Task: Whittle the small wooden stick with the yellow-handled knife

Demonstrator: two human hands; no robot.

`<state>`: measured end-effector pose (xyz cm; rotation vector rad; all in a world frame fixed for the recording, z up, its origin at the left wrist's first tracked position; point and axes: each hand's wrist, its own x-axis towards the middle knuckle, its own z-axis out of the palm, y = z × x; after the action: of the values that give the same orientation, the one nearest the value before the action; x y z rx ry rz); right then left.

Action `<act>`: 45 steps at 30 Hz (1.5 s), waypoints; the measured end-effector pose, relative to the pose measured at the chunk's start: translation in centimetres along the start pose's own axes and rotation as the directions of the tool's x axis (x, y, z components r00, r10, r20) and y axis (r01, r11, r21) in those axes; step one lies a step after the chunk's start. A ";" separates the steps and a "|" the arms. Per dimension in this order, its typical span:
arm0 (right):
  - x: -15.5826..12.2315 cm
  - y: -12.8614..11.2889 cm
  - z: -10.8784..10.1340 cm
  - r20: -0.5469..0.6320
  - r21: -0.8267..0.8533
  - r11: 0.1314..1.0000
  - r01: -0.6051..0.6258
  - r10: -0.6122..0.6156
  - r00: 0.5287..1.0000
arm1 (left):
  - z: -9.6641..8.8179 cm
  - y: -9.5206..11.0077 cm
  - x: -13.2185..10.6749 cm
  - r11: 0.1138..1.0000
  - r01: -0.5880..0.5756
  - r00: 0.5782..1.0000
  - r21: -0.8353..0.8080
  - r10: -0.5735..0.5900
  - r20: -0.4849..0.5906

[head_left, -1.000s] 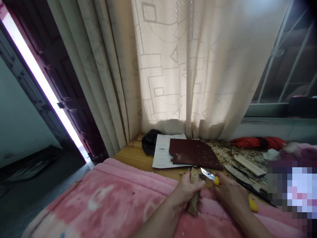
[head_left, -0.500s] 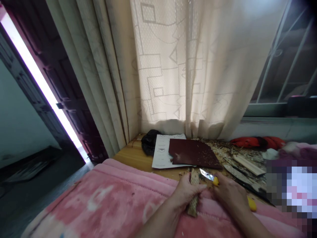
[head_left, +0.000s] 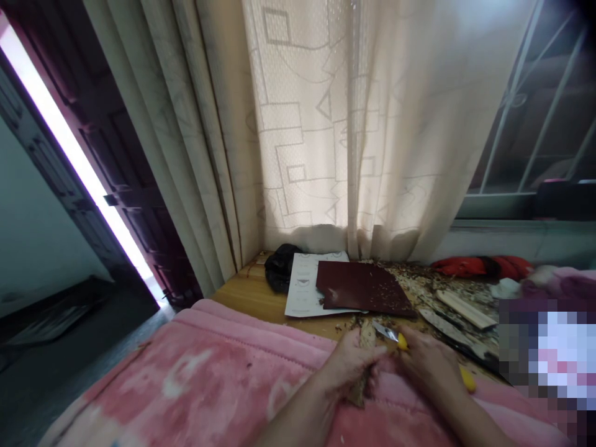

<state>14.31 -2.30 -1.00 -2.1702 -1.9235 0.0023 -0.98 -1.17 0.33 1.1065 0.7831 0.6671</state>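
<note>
My left hand [head_left: 351, 357] is closed round a pale, rough strip that looks like a piece of wood or bark [head_left: 367, 335]. Its upper end sticks out above my fingers and its lower end shows below the palm. In my right hand [head_left: 431, 360] is a yellow-handled utility knife [head_left: 402, 341], gripped with the fingers wrapped round the handle. The knife's bright blade points left, its tip close to the upper end of the strip. Whether the blade touches the strip I cannot tell. Both hands are over the edge of a pink blanket [head_left: 223, 366].
On the wooden tabletop [head_left: 246, 292] lie a dark red board [head_left: 358, 285], a white printed sheet [head_left: 302, 288] and a black bag [head_left: 280, 267]. To the right are shavings [head_left: 419, 279], a large knife [head_left: 447, 326], a pale wooden piece [head_left: 468, 309] and a red cloth [head_left: 484, 267].
The utility knife's blade has moved slightly left and down, closer to the strip's upper end. The strip has tilted a little in my left hand.
</note>
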 end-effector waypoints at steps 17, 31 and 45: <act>-0.4 -0.7 -0.6 -0.051 0.072 0.989 0.128 -0.125 0.991 | -0.5 0.3 -0.2 0.999 0.019 0.993 -0.042 -0.014 0.115; -0.4 -0.4 0.1 -0.086 0.026 0.996 0.081 -0.078 0.993 | -0.2 0.7 -0.2 0.999 0.027 1.000 0.035 -0.027 0.007; -1.1 -1.3 -0.3 -0.114 0.029 0.988 0.149 -0.145 0.983 | -0.3 0.0 0.1 0.998 -0.056 0.998 -0.025 0.056 -0.003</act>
<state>12.96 -3.25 -0.63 -1.9563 -1.9985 -0.1057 -1.19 -0.90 0.18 1.1083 0.7456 0.7236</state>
